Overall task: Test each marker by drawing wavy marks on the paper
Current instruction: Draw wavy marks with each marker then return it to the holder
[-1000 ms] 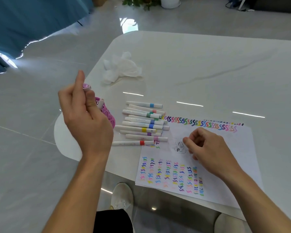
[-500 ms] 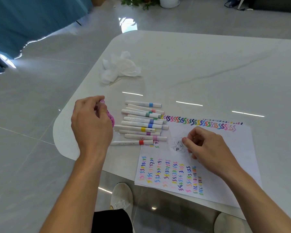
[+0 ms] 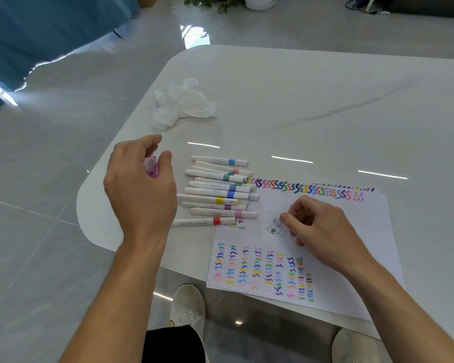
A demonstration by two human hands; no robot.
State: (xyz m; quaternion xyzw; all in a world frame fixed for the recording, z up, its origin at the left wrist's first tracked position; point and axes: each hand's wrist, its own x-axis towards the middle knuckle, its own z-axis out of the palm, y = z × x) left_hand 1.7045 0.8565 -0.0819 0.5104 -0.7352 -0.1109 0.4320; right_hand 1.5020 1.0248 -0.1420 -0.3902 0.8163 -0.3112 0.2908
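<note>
Several white markers (image 3: 215, 195) with coloured bands lie side by side on the white table (image 3: 312, 95). To their right is the paper (image 3: 357, 226), covered in rows of coloured wavy marks, with a small sketch near its middle. My left hand (image 3: 139, 189) hovers over a pink holder (image 3: 152, 174) at the table's left edge. Its fingers are spread loosely around a pink-tipped marker (image 3: 150, 163) that stands in the holder, without touching it. My right hand (image 3: 320, 231) rests on the paper beside the sketch, fingers loosely curled, with no marker visible in it.
A crumpled white tissue (image 3: 181, 103) lies behind the markers near the table's far left corner. The rounded table edge runs just left of the holder. Below the near edge are my two white shoes (image 3: 188, 307) on the grey tiled floor.
My left hand came down from a raised position with the pink-capped marker to the pink holder, and its fingers have opened off the marker. My right hand stayed on the paper.
</note>
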